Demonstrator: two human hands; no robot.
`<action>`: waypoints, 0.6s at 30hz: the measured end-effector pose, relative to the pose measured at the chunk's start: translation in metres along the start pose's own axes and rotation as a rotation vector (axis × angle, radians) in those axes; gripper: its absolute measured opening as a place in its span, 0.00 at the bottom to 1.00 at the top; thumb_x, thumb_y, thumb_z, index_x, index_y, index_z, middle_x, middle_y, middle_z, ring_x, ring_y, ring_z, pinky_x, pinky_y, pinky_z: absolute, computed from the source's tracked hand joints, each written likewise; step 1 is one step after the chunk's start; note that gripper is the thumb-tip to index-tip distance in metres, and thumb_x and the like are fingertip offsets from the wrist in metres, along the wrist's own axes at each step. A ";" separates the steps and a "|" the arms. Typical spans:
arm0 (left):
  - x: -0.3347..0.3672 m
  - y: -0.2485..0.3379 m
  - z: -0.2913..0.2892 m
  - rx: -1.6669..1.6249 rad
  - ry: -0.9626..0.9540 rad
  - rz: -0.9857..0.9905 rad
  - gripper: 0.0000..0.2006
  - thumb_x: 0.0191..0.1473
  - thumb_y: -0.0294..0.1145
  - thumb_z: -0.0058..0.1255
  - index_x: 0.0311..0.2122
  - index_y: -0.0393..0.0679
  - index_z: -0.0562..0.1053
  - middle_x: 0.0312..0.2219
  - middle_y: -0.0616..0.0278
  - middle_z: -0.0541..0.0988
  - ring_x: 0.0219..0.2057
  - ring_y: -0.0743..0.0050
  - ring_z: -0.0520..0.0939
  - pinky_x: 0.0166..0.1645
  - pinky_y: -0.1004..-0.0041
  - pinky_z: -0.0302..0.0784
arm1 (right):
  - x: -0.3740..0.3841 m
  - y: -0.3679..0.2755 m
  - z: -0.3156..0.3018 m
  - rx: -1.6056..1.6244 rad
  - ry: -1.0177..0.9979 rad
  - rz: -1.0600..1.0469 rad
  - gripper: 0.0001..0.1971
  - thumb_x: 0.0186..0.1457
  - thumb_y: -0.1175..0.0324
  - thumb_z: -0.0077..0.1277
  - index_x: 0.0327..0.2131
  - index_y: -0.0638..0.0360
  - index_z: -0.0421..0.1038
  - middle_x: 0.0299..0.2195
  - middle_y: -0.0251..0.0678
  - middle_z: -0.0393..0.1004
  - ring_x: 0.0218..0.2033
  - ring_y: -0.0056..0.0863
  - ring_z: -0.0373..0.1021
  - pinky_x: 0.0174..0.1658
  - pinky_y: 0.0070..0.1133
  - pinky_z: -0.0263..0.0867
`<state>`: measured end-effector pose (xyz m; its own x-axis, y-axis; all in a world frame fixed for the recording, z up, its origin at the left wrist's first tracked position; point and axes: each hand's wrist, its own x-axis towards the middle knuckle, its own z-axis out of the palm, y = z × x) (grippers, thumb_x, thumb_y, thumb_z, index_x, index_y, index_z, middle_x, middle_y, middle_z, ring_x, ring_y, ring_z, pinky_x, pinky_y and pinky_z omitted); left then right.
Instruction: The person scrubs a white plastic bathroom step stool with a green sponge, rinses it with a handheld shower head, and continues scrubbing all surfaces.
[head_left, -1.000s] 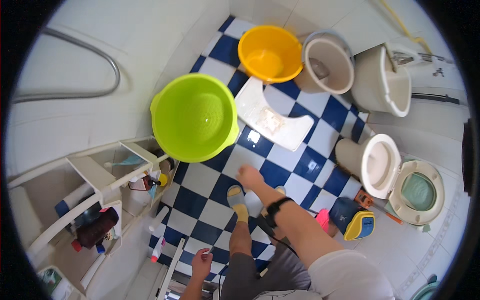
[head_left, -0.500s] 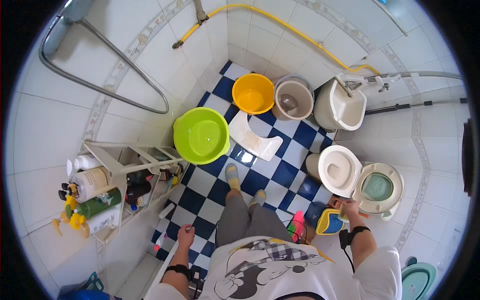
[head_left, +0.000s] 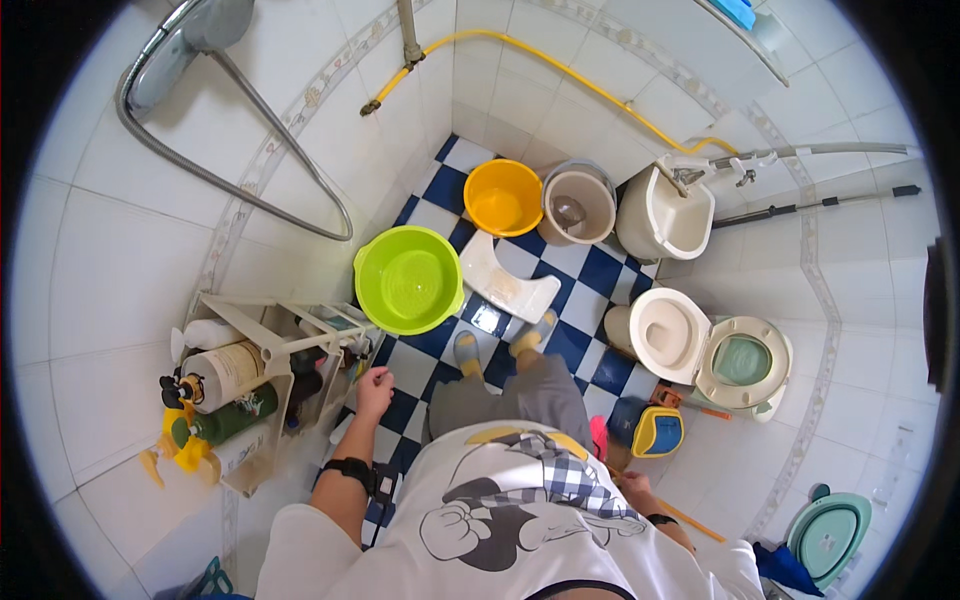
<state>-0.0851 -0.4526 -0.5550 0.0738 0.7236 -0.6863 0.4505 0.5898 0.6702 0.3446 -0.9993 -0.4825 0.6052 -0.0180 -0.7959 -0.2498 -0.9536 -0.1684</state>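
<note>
My left hand (head_left: 374,392) is raised over the floor beside the white shelf rack (head_left: 270,345), its fingers curled in with nothing visible in them. Low on the right, my right hand (head_left: 635,486) is closed around a thin orange-brown stick (head_left: 697,524), partly hidden by my shirt. What is at the stick's far end cannot be made out. Close to that hand are a pink item (head_left: 598,437) and a blue bin with a yellow-rimmed lid (head_left: 658,432). A lime-green basin (head_left: 408,280) stands on the floor ahead of my left hand.
A white curved stool (head_left: 510,290) lies ahead of my feet. Behind it stand a yellow bucket (head_left: 503,198) and a beige bucket (head_left: 578,207). On the right are a sink (head_left: 668,215) and a toilet with its lid up (head_left: 665,335). Bottles (head_left: 225,375) fill the rack.
My right hand has moved from beside the toilet down and left to the stick. My left hand has risen toward the rack. My right foot has stepped forward.
</note>
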 end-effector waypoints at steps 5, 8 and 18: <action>-0.001 -0.010 0.000 0.108 -0.022 -0.016 0.15 0.55 0.32 0.58 0.47 0.38 0.76 0.27 0.61 0.80 0.23 0.74 0.79 0.29 0.73 0.76 | 0.023 -0.029 0.020 0.034 -0.011 -0.052 0.16 0.48 0.68 0.66 0.40 0.65 0.77 0.30 0.34 0.79 0.29 0.27 0.75 0.34 0.26 0.72; 0.000 -0.015 -0.004 0.187 0.024 -0.058 0.16 0.54 0.32 0.58 0.47 0.38 0.76 0.27 0.58 0.81 0.22 0.72 0.80 0.30 0.72 0.77 | 0.042 -0.068 0.014 0.025 0.038 -0.089 0.14 0.47 0.68 0.63 0.39 0.60 0.79 0.31 0.39 0.80 0.32 0.31 0.77 0.39 0.26 0.73; 0.032 0.081 0.016 0.149 0.004 0.291 0.16 0.58 0.30 0.57 0.50 0.38 0.74 0.28 0.61 0.80 0.26 0.76 0.79 0.33 0.72 0.75 | 0.097 -0.312 0.039 -0.500 0.201 -0.547 0.11 0.56 0.61 0.50 0.40 0.50 0.79 0.39 0.48 0.80 0.43 0.47 0.77 0.47 0.37 0.72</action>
<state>-0.0317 -0.3873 -0.5276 0.2157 0.8556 -0.4705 0.5358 0.2991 0.7896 0.4518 -0.6919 -0.5303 0.6818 0.4870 -0.5459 0.4675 -0.8640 -0.1868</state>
